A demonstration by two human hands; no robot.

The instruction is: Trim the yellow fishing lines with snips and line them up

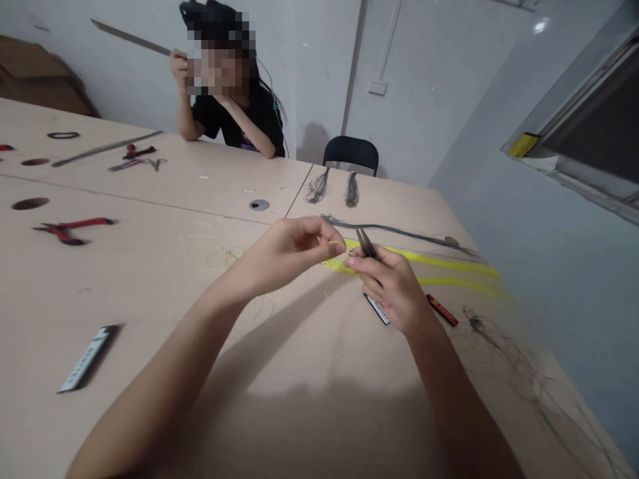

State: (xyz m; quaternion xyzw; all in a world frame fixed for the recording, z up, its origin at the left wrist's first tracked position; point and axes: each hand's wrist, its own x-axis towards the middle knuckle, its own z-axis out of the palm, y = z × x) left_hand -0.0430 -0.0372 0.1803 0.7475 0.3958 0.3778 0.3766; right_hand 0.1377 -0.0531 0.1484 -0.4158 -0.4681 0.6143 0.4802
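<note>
Bare forearms (192, 352) foremost, yellow strand (337, 242) at the left fingers (324, 253).

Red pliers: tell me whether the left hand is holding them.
No, the red pliers lie on the table, apart from the left hand.

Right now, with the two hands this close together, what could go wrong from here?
The dark pointed tool in the right hand stands close to the left hand, so a slip might nick it. The yellow strand pinched in the left hand looks very thin and could slip onto the yellow bundle nearby. The tangled dark strands lie beside the right forearm, which might snag them.
</note>
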